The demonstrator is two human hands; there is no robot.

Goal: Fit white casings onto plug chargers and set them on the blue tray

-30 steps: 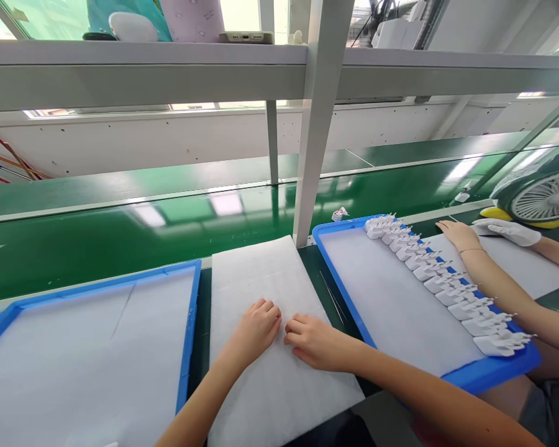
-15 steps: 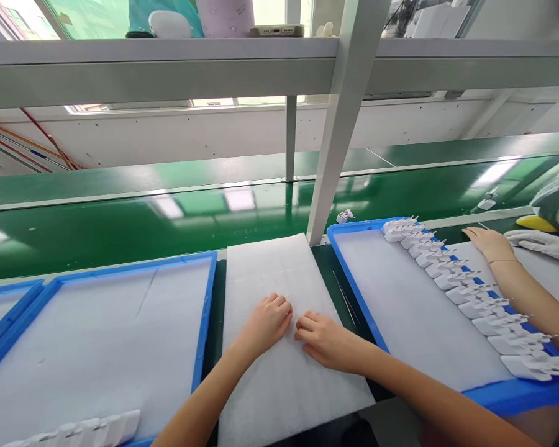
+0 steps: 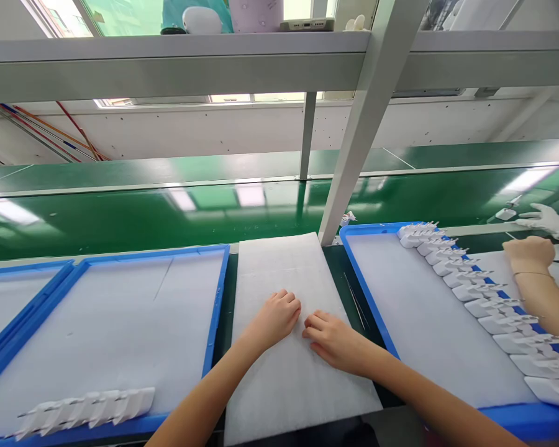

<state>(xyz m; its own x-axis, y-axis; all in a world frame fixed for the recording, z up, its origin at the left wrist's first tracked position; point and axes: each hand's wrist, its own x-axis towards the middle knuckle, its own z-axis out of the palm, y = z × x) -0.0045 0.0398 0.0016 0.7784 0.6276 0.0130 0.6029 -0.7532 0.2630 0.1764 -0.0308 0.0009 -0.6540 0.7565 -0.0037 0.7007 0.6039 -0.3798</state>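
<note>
Both hands rest over a white foam sheet (image 3: 279, 267) in the middle of the bench. My left hand (image 3: 279, 316) has its fingers curled together on the sheet, and whatever they may hold is hidden. Just to the right, separated by a small gap, my right hand (image 3: 330, 338) lies with curled fingers, and nothing can be made out in them. In the blue-rimmed tray on the right (image 3: 370, 292), a row of white plug adapters (image 3: 482, 307) runs along the far side. Another row of white adapters (image 3: 90, 410) lies at the near edge of the left tray (image 3: 221, 279).
Thin metal tweezers (image 3: 355, 301) lie between sheet and right tray. A metal post (image 3: 354, 136) rises behind the sheet to a shelf (image 3: 177, 68). At the right are a co-worker's bare hand (image 3: 531, 254) and a white-gloved hand (image 3: 545, 220). A white adapter (image 3: 506, 214) sits on the green belt.
The view has shifted, showing more of the left tray's adapters. At the right, the co-worker's bare hand has closed and the gloved hand is now raised by the belt. My hands hold their pose.
</note>
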